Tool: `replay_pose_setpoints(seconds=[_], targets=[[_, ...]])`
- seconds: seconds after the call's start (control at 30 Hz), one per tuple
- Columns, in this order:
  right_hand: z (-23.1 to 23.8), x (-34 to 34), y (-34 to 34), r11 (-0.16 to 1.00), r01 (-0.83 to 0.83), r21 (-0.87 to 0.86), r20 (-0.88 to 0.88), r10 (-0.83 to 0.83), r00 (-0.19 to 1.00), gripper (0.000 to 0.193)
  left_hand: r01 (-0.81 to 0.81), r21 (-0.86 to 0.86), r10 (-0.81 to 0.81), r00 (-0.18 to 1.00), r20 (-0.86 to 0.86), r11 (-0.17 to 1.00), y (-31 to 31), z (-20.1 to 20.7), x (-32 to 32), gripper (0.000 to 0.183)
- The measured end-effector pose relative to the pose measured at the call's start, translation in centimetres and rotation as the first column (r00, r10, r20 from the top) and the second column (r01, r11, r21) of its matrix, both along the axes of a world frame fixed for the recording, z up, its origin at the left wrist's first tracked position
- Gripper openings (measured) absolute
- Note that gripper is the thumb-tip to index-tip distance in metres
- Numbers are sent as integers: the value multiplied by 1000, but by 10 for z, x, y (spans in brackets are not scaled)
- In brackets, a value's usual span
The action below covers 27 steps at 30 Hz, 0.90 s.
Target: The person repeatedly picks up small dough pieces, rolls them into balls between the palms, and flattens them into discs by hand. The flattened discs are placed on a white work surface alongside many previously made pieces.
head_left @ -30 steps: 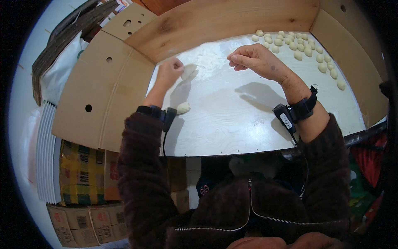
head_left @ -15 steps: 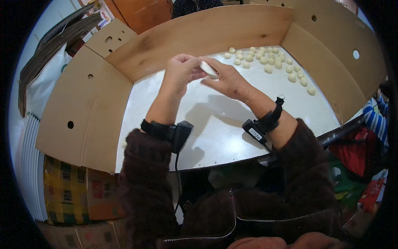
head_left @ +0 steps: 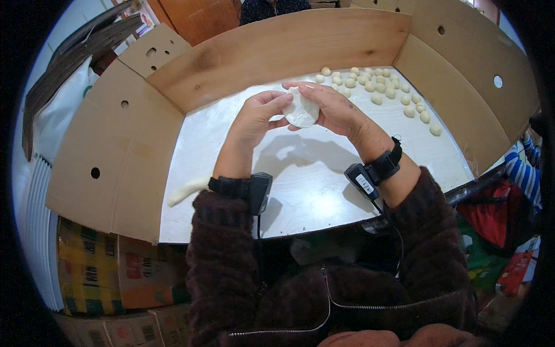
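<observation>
A flattened round of white dough (head_left: 302,111) is held up above the board, its broad side toward me. My left hand (head_left: 261,114) grips its left edge, with the thumb on the near face. My right hand (head_left: 335,110) is curved around its top and right side. Beside my left forearm lies a pale roll of dough (head_left: 186,192), partly hidden by the arm. Several small dough balls (head_left: 377,99) are spread over the far right part of the white board (head_left: 312,202).
Cardboard panels wall the board on the left (head_left: 124,150) and right (head_left: 457,87), and a wooden panel (head_left: 277,49) stands along the back. Black devices with cables are strapped to both my wrists. Printed boxes (head_left: 87,263) stand at lower left. A striped sleeve (head_left: 523,173) shows at the right edge.
The dough round, seen almost edge-on before, now shows its broad face. My left arm has shifted right, uncovering the dough roll. Both hands still hold the round.
</observation>
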State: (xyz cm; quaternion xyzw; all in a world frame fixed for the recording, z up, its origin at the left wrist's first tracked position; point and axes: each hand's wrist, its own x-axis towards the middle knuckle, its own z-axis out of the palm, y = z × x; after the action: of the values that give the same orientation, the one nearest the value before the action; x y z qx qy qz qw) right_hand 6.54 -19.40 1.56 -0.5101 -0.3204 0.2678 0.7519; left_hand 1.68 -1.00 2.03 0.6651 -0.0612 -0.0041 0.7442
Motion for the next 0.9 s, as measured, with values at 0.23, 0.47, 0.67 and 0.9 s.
replay_pose_setpoints(seconds=[0.23, 0.47, 0.67, 0.9], targets=[[-8, 3, 2, 986, 83, -147, 173, -58, 983, 41, -193, -52, 198, 974, 108, 980, -1, -3, 0, 24], [-8, 5, 0, 983, 121, -136, 140, -102, 985, 34, -158, 211, 80, 939, 335, 965, -9, -6, -6, 43], [-7, 5, -2, 962, 172, -212, 201, -129, 971, 34, -159, 84, 153, 985, 82, 984, -2, -11, -1, 28], [-9, 11, -5, 920, 280, -273, 257, -211, 943, 38, -114, 106, 115, 993, -5, 988, 0, -14, -2, 30]])
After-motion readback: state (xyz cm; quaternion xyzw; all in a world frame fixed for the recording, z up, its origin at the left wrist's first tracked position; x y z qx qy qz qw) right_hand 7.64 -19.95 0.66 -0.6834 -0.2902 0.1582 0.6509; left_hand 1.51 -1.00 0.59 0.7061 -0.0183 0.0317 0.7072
